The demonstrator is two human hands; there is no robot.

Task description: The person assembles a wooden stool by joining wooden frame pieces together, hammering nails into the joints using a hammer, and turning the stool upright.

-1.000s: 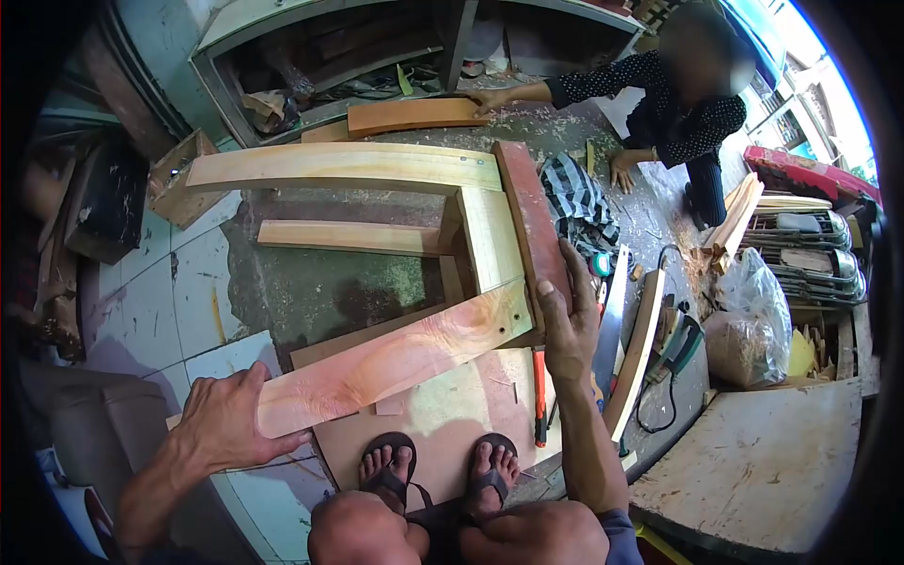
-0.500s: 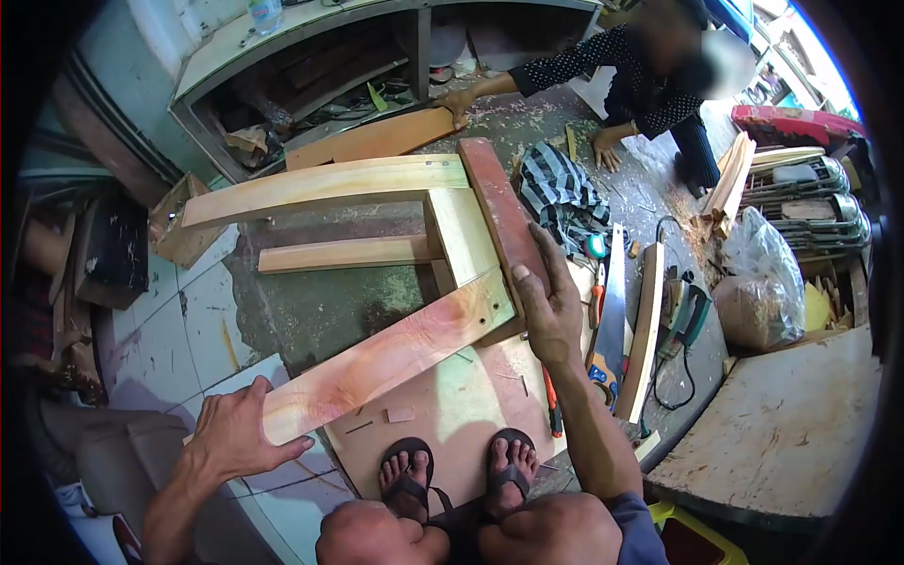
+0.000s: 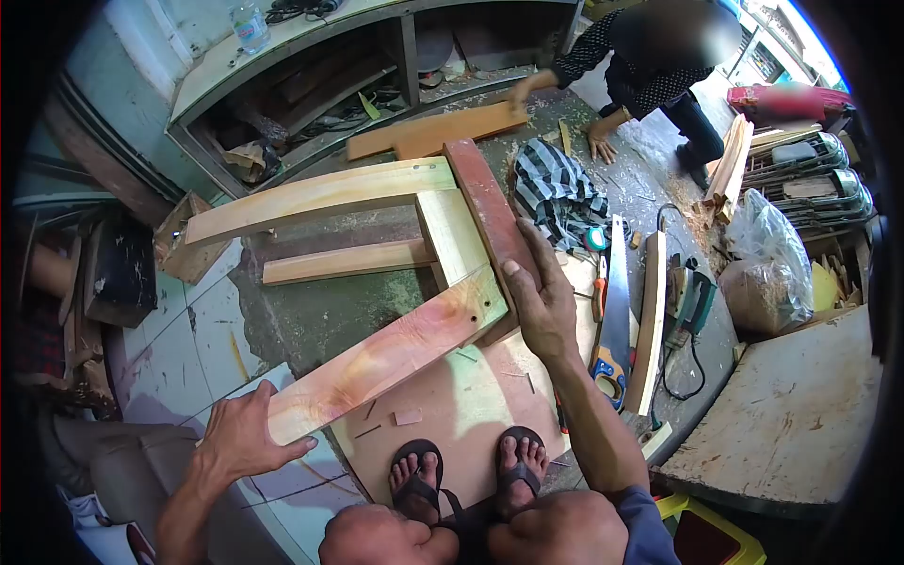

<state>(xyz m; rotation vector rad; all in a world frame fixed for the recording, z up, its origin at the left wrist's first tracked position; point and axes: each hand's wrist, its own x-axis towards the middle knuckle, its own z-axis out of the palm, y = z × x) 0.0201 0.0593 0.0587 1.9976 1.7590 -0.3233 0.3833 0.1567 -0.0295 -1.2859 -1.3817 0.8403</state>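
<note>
A wooden frame stands before me, with a pale near board (image 3: 377,356), a curved far board (image 3: 315,200), a lower rail (image 3: 344,261) and a red-brown crosspiece (image 3: 490,221) at its right end. My left hand (image 3: 247,433) grips the free lower-left end of the near board, thumb along its edge. My right hand (image 3: 544,306) is wrapped on the outer side of the red-brown crosspiece, thumb on top. Two dark holes show in the near board close to that crosspiece. A checked cloth (image 3: 557,188) lies just right of the frame.
Right of my right arm lie a handsaw (image 3: 615,320), a curved wood strip (image 3: 647,325), a green power tool (image 3: 692,299) and a tape measure (image 3: 595,238). Beyond the frame, a co-worker (image 3: 650,85) holds an orange-brown board (image 3: 438,130). A low cabinet (image 3: 408,61) stands behind.
The co-worker's board has swung and slid to the right beyond the frame. The view has shifted. Both my hands keep their hold on the frame.
</note>
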